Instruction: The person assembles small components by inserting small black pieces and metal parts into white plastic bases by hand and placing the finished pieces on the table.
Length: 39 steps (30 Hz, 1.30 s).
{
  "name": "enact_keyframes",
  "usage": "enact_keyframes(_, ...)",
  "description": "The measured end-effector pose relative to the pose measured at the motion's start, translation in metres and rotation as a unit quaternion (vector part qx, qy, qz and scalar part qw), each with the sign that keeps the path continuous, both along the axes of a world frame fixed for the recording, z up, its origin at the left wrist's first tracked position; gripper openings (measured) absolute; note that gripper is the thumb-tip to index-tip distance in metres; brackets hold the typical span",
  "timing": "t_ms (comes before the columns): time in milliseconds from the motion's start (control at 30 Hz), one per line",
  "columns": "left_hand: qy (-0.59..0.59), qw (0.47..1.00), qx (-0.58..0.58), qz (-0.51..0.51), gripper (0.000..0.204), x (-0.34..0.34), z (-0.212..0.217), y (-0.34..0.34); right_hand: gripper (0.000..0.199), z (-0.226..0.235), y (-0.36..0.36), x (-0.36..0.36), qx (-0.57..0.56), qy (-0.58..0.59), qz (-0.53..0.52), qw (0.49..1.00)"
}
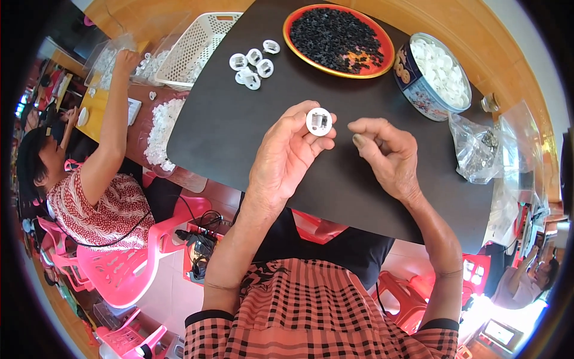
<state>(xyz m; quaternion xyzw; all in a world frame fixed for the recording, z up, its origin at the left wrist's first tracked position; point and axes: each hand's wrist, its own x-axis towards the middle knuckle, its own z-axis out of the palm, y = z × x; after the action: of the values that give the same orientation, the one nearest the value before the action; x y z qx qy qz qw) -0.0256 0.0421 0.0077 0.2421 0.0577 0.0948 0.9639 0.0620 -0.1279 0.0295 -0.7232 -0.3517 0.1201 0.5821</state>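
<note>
Between the thumb and fingers of my left hand is a small round white plastic part, its face turned up. Metal strips and a dark piece show in its recess. To the right of it, my right hand hovers over the table with thumb and forefinger drawn together. Whatever they may hold is too small to make out. Several similar round white parts lie in a loose group beyond my left hand. A red-orange round tray of small black pieces stands at the far side.
A blue round tin full of white pieces stands far right, near a clear plastic bag of small parts. At left, a co-worker reaches towards clear bins beside a white basket. White bits lie heaped on the neighbouring table.
</note>
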Motion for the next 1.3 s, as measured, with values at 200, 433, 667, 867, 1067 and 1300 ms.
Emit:
enact_keyframes(200, 0.014, 1.000, 0.007, 0.025, 0.028, -0.005, -0.002, 0.009, 0.019, -0.008, 0.001, 0.000, -0.039, -0.074, 0.030, 0.996)
enact_keyframes(433, 0.023, 0.999, 0.008, 0.036, 0.027, -0.005, -0.005, 0.014, 0.020, -0.011, 0.001, 0.002, -0.042, -0.077, 0.035, 0.996)
enact_keyframes(667, 0.014, 0.999, 0.005, 0.032, 0.034, -0.006, -0.011, 0.018, 0.020, -0.010, 0.002, 0.001, -0.058, -0.084, 0.041, 0.994)
enact_keyframes(867, 0.047, 0.998, 0.008, 0.051, 0.026, -0.003, -0.009, 0.014, 0.019, -0.008, 0.000, 0.001, -0.080, -0.066, 0.041, 0.994)
enact_keyframes(1067, 0.043, 0.998, 0.016, 0.036, 0.030, -0.004, -0.006, 0.015, 0.020, -0.011, 0.001, 0.003, -0.057, -0.063, 0.032, 0.996)
enact_keyframes(1300, 0.048, 0.997, 0.048, 0.030, 0.029, -0.003, -0.008, 0.014, 0.018, -0.013, 0.001, 0.002, -0.054, -0.069, 0.033, 0.996)
